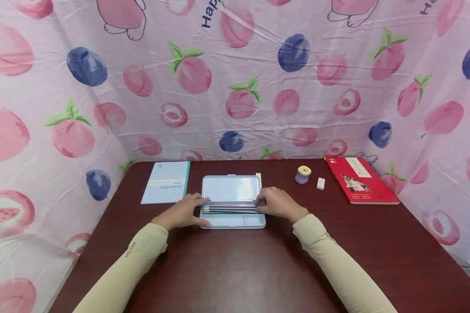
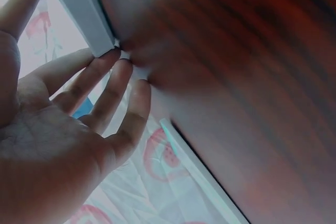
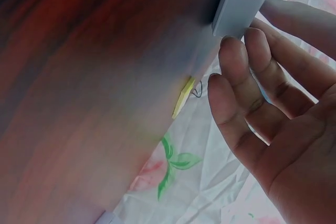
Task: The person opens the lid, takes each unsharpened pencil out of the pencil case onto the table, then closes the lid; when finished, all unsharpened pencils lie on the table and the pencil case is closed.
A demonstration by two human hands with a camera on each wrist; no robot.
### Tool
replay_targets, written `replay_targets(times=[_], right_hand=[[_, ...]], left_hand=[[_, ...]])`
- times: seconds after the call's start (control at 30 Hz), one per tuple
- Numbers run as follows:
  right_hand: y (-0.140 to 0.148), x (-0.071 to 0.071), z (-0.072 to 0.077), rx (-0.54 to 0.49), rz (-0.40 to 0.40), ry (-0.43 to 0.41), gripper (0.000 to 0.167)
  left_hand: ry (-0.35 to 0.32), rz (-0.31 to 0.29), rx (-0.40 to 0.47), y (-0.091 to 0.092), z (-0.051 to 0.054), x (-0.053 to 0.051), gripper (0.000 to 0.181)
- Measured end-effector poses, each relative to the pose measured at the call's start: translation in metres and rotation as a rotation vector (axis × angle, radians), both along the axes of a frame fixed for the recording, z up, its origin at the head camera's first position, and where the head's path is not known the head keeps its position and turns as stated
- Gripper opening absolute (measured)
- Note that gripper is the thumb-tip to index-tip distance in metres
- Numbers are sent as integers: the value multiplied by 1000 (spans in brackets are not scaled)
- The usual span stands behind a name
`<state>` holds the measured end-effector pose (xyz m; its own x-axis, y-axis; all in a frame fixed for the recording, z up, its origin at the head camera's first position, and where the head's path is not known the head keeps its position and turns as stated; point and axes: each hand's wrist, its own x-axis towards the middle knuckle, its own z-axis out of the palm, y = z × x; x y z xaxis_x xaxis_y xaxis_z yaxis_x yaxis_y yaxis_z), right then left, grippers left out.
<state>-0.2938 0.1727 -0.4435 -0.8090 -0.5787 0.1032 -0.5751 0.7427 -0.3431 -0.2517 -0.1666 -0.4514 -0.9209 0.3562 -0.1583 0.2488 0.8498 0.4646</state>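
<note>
A pale blue pencil case [image 1: 254, 221] lies with its lid [image 1: 230, 188] folded back on the table. Several pencils [image 1: 229, 209] lie side by side in its long compartment. My left hand [image 1: 184, 211] is at the case's left end, thumb and index spread over the rim, the other fingers against its side; in the left wrist view they look fairly straight. At the other end, my right hand [image 1: 278, 203] has thumb and index pinched at the pencils' ends. In the right wrist view, its other fingers [image 3: 233, 59] bend loosely beside the case [image 3: 244, 3].
A light blue notebook [image 1: 166, 182] lies at the back left. Behind the case's right corner a small yellow item [image 1: 259, 176] shows. Farther right are a purple and yellow container [image 1: 303, 174], a white eraser [image 1: 320, 183] and a red book [image 1: 360, 180]. A fruit-print curtain [image 1: 235, 87] surrounds the table.
</note>
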Motion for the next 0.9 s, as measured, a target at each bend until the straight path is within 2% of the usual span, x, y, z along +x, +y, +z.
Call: replay_targets(times=[0.17, 0.53, 0.9], right_hand=[[-2, 0, -2, 11, -29, -24, 7], [-7, 3, -3, 52, -22, 19, 6], [-5, 3, -2, 12, -44, 2, 9]], left_hand=[[-7, -3, -7, 2, 1, -1, 98], [20, -30, -8, -5, -2, 0, 99], [8, -28, -2, -2, 1, -1, 98]])
